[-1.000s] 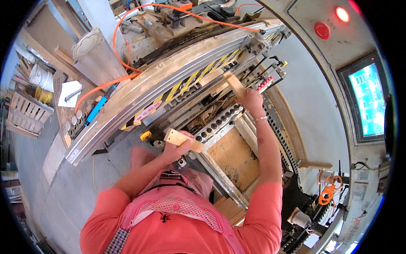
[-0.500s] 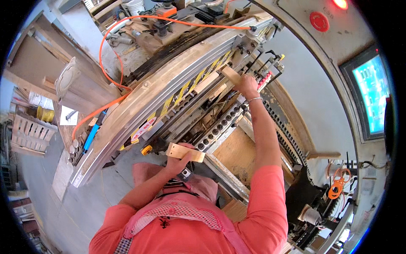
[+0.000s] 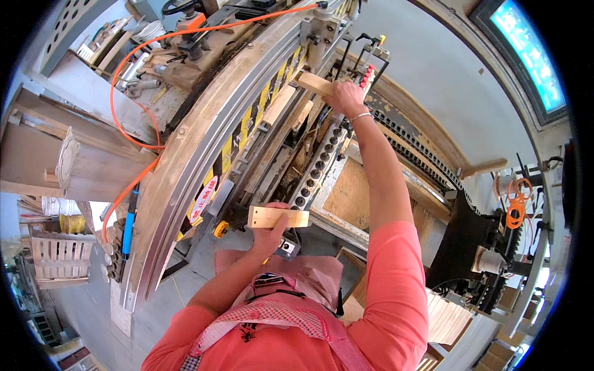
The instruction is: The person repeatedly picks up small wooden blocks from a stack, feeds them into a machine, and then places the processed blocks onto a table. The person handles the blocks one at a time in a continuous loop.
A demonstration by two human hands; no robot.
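Wooden block point(image 3: 266, 216), left hand point(image 3: 270, 237) partly behind, screen point(image 3: 529, 55) cropped

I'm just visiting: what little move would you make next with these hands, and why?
I'd probably ease the right hand slightly to line up its wooden block: the block's far end appears close to the yellow-and-black strip on the machine, while the left hand holds the two-holed block nearer the body.
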